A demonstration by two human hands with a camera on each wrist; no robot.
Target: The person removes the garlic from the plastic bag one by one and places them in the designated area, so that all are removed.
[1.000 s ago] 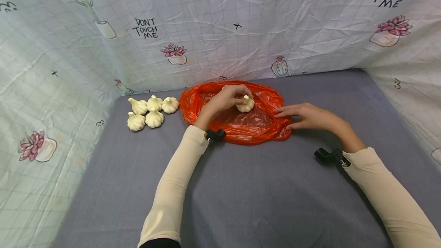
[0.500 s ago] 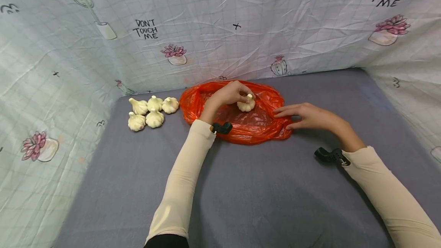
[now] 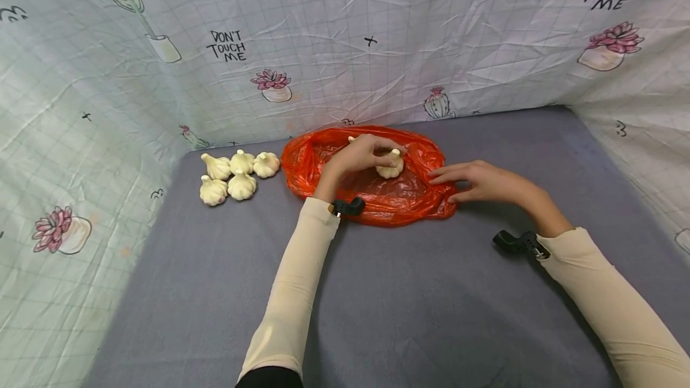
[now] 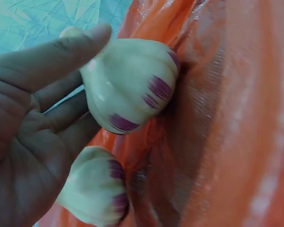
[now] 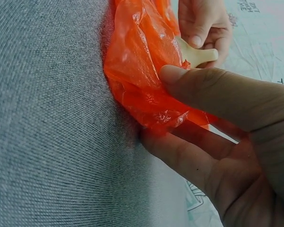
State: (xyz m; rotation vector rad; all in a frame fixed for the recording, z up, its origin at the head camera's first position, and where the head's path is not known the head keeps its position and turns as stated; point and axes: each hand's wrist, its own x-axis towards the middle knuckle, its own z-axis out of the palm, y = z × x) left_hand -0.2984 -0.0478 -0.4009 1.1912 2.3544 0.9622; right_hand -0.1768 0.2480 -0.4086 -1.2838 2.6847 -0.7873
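Observation:
A red plastic bag (image 3: pixel 377 211) lies spread with its mouth up on the grey cloth. Inside it, my left hand (image 3: pixel 360 154) pinches a garlic bulb (image 3: pixel 390 167) by its stem, thumb against fingers. The left wrist view shows purple streaks on that garlic bulb (image 4: pixel 137 85), with a second garlic bulb (image 4: pixel 97 187) below it, behind the hand. My right hand (image 3: pixel 482 181) holds the bag's right edge, the thumb on one side and fingers on the other; in the right wrist view the bag's crumpled edge (image 5: pixel 146 80) sits between them.
Several garlic bulbs (image 3: pixel 241 184) stand grouped on the grey cloth (image 3: pixel 404 304), left of the bag. A printed curtain (image 3: pixel 323 35) rises behind the table and along both sides.
My left hand has shifted slightly right inside the bag, with the garlic bulb still pinched. The right hand has stayed at the bag's edge. The grouped bulbs have not moved.

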